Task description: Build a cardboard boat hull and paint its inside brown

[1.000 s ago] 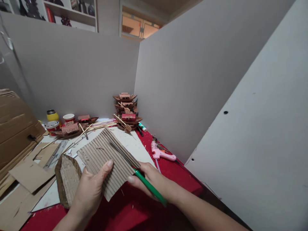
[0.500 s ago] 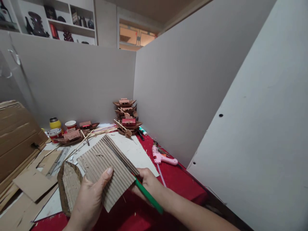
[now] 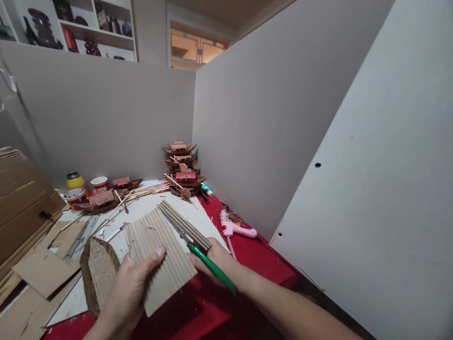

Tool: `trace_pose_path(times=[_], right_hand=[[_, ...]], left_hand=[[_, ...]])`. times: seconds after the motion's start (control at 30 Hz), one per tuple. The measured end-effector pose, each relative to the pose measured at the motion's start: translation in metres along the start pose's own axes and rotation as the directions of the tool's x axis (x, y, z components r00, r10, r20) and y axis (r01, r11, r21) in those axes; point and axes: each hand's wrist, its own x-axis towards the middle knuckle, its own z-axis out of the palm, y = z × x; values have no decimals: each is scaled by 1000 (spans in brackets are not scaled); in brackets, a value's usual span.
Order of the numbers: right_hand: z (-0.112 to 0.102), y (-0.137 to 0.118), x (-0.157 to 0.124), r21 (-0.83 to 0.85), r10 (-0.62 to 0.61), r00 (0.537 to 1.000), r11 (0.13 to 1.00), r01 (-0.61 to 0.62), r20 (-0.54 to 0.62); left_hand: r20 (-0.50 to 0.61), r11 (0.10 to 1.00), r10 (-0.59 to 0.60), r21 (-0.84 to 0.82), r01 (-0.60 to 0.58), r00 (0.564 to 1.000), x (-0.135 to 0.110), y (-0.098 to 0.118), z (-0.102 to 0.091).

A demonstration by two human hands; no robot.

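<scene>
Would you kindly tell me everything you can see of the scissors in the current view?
The scissors have a bright green handle that looks like plastic and slim grey blades that look like metal. The right hand grips the handle, hiding part of it. They slant, tips toward the picture's upper left, the blades lying between a ridged cardboard sheet and a narrow ridged strip. How far the blades are open is hard to tell.
</scene>
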Motion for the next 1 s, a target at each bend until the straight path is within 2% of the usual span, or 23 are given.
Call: trace_pose_path(times=[0.1,0.17,0.3,0.4,0.47,0.57,0.67,0.7,0.73,0.77,0.8,0.9,1.0], right_hand=[[-2,3,-5,165,99,982,978,-126,162],[-1,5,-7,234,133,961,953,-190,241],[3,8,-4,252,135,975,952,-177,174],[2,9,2,353,195,967,904,-241,161],[-2,10,7,431,258,946,844,-319,194],[-13,11,14,484,350,887,746,-458,301],[-26,6,17,567,400,787,547,-616,469],[-29,4,17,599,399,766,478,-643,503],[-31,1,17,632,392,767,436,-641,508],[-32,-2,16,663,379,791,434,-610,480],[-32,-6,15,686,361,833,475,-551,420],[-25,-15,13,654,274,945,684,-323,179],[-14,-22,11,504,181,982,844,-187,61]], left_hand=[[-1,994,-108,-12,108,994,2,9,0],[-1,993,-117,-12,117,993,4,10,1],[59,996,-87,32,85,995,3,0,6],[124,993,-97,84,87,988,-1,-7,12],[110,990,-111,103,100,988,-2,-6,12],[-18,991,-98,93,99,995,3,4,3],[-179,997,-44,50,54,983,12,13,-11],[-219,998,-29,42,40,975,14,15,-14],[-237,999,-21,43,31,971,15,16,-16],[-228,998,-19,53,31,974,15,16,-16],[-190,997,-24,70,38,981,13,15,-15],[36,983,-98,161,91,995,7,11,-7],[201,956,-207,252,153,958,2,4,-1]])
